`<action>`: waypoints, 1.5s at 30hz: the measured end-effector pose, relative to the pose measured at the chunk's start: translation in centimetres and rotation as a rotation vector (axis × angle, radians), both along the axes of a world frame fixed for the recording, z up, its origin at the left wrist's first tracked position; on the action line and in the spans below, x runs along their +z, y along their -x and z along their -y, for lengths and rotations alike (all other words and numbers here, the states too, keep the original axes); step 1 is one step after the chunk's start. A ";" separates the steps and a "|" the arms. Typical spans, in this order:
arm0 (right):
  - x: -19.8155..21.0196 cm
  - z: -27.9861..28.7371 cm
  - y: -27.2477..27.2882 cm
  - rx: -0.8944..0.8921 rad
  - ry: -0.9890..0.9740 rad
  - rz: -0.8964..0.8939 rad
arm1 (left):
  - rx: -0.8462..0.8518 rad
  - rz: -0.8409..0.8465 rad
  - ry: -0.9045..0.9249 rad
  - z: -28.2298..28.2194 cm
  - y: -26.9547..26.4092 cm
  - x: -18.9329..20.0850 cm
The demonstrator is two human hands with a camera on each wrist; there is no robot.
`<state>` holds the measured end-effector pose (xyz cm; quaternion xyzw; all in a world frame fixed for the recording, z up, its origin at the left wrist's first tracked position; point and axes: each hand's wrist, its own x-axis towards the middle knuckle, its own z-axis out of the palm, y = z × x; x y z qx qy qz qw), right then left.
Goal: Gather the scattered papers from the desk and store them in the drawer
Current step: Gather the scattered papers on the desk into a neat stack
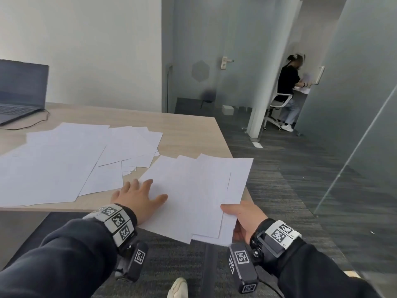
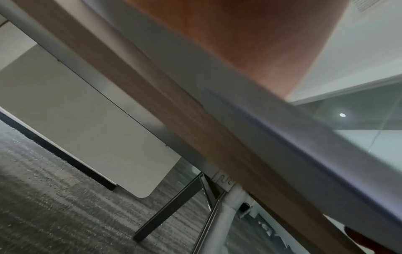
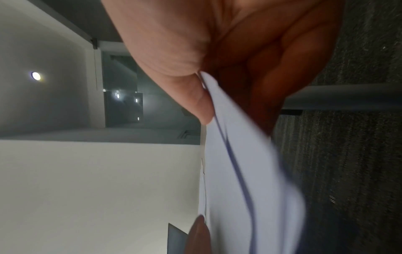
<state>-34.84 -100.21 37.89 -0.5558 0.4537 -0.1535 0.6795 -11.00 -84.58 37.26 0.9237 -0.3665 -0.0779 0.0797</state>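
Pinching a small stack of papers at its near corner, our right hand had thumb on top, fingers underneath, at the desk's right corner. Our left hand lay flat, fingers spread, on the stack's left side. More loose sheets covered the desk.

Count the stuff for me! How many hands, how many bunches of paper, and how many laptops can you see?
Hands: 2, the left hand lying flat on the held sheets and the right hand pinching them.
Bunches of paper: 2, the held sheets and the scattered papers on the desk.
Laptops: 1, the laptop.
Total: 5.
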 end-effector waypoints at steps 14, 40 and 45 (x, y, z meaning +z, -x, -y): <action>-0.6 -1.4 -1.2 0.076 0.015 -0.016 | -0.198 -0.128 0.124 0.3 3.1 1.1; 5.2 5.2 -5.6 -0.014 0.576 0.310 | -0.101 -0.794 1.239 4.8 -1.1 7.7; 3.1 4.3 -5.7 -0.017 0.517 0.332 | -0.084 -0.772 1.185 4.5 -0.5 5.8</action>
